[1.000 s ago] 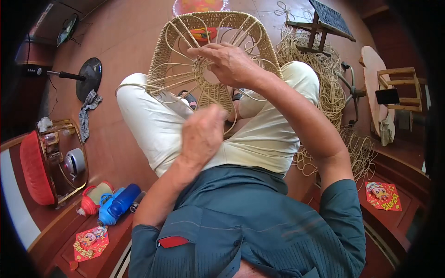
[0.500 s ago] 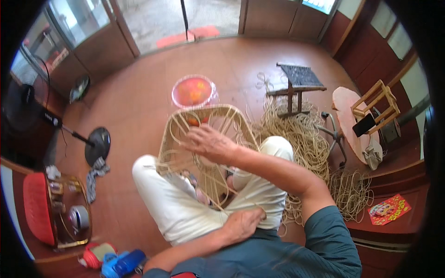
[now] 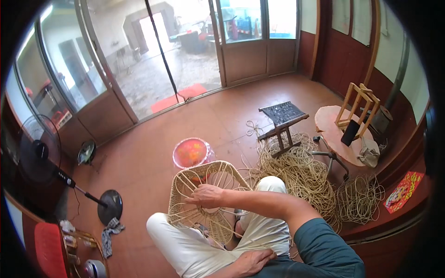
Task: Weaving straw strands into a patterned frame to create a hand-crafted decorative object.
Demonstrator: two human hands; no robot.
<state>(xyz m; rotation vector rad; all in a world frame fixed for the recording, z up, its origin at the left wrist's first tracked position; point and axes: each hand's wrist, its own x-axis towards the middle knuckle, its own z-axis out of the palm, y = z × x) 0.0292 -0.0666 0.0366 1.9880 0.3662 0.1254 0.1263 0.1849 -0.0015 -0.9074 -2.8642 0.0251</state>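
Mid-frame, the right hand (image 3: 206, 196), half-open, touches one basket (image 3: 177, 192); the left hand (image 3: 254, 262) curls at lower centre; both grips unclear. One basin (image 3: 186, 153) stands above.

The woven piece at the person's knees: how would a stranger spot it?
Against the red-brown floor, find the white trousers. Between and beyond their legs is the woven piece, with the right hand over it. Unlike the loose cord heap to its right, it has a plaited, curved rim.
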